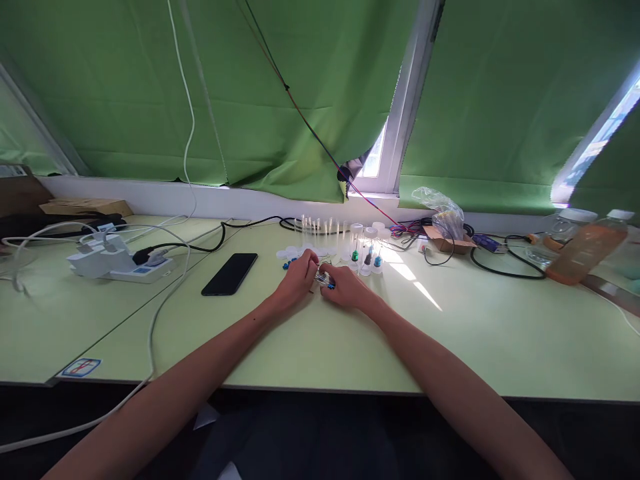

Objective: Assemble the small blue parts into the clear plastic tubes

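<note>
My right fingers (pixel 340 277) pinch a small clear, blue-tipped piece (pixel 323 279) mid-surface | my left fingers (pixel 306 265) curl beside it, grip: cannot tell | upright transparent tubes (pixel 325 237) close behind | pale-green surface (pixel 480 333) stretches rightward, front edge (pixel 320 390) well apart

Marks and labels, head view: no word, brand or number that I can read.

Item 1: sticker (pixel 82 367), at the left front edge of the worktop (pixel 330 353); blue frame, pale ground, red marking whose characters I cannot make out. Item 2: purple packet (pixel 489 244), right rear; pale printing, too small for me to read. Item 3: white power strip (pixel 123 268), left side; small blue label (pixel 143 271), illegible to me. Item 4: pale label (pixel 12 171), on the brown box (pixel 23 193) at far left; markings too blurred for me.
</note>
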Motion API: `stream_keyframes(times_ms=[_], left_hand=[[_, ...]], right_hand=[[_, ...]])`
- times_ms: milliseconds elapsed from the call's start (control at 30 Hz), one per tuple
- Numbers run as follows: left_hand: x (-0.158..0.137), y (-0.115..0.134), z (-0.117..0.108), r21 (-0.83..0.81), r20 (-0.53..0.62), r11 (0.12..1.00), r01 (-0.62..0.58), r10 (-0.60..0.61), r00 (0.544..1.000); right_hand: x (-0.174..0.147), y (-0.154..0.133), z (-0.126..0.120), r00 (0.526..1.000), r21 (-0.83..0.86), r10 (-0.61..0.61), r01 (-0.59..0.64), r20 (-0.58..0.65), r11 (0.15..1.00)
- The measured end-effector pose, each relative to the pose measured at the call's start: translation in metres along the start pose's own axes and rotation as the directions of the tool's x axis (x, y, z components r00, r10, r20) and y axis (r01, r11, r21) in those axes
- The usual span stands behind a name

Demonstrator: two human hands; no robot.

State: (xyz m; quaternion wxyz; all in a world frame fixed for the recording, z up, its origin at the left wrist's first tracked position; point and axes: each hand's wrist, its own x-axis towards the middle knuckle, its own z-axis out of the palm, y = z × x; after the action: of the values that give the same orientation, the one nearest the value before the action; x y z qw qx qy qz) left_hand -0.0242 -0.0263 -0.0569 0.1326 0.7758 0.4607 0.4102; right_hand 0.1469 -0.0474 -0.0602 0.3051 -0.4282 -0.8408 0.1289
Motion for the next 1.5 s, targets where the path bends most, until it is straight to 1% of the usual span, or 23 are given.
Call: stream_keyframes(times_ms=[267, 400, 533, 633, 867, 967, 1167, 1267, 1333, 1433, 1500], left_hand=[[-0.003, 0.005, 0.0, 0.022, -0.016, 0.999, -0.034, 0.034, 0.999], [-0.005, 0.01, 0.0, 0.006, -0.03, 1.0, -0.012, 0.013, 0.999], [-0.005, 0.012, 0.0, 0.01, -0.066, 1.0, 0.0, 0.001, 0.998], [-0.005, 0.011, 0.001, 0.021, -0.093, 1.0, 0.003, -0.001, 0.996], [-0.006, 0.014, 0.004, 0.031, -0.149, 0.994, 0.1, -0.095, 0.984], [-0.005, 0.015, 0.005, 0.019, -0.172, 0.993, 0.114, -0.109, 0.979], [-0.003, 0.021, 0.003, -0.054, -0.278, 0.997, 0.054, -0.067, 0.958], [-0.003, 0.024, 0.002, -0.086, -0.265, 0.996, 0.039, -0.061, 0.962], [-0.003, 0.024, 0.002, -0.14, -0.249, 0.99, 0.016, -0.051, 0.967], [-0.003, 0.023, 0.003, -0.24, -0.226, 0.971, 0.0, -0.056, 0.972], [-0.003, 0.023, 0.003, -0.279, -0.211, 0.96, 0.001, -0.062, 0.975]], right_hand=[[0.0, 0.0, 0.0, 1.0, -0.014, 0.008, -0.008, 0.001, 1.0], [0.0, -0.001, 0.001, 1.0, -0.005, 0.022, -0.022, -0.003, 1.0], [0.0, -0.004, 0.001, 0.998, -0.003, 0.063, -0.063, 0.004, 0.998], [0.0, -0.006, 0.001, 0.997, 0.0, 0.071, -0.071, 0.003, 0.997], [0.001, -0.007, 0.001, 0.996, -0.035, 0.081, -0.082, -0.03, 0.996], [0.003, -0.006, 0.002, 0.996, -0.037, 0.074, -0.076, -0.04, 0.996], [0.007, -0.004, 0.004, 0.99, -0.024, 0.099, -0.102, -0.098, 0.995], [0.008, -0.004, 0.003, 0.984, 0.01, 0.13, -0.13, -0.121, 0.991], [0.009, -0.003, 0.003, 0.983, 0.041, 0.137, -0.133, -0.121, 0.99], [0.01, -0.004, 0.004, 0.984, 0.077, 0.12, -0.111, -0.13, 0.991], [0.01, -0.004, 0.004, 0.986, 0.105, 0.102, -0.089, -0.134, 0.991]])
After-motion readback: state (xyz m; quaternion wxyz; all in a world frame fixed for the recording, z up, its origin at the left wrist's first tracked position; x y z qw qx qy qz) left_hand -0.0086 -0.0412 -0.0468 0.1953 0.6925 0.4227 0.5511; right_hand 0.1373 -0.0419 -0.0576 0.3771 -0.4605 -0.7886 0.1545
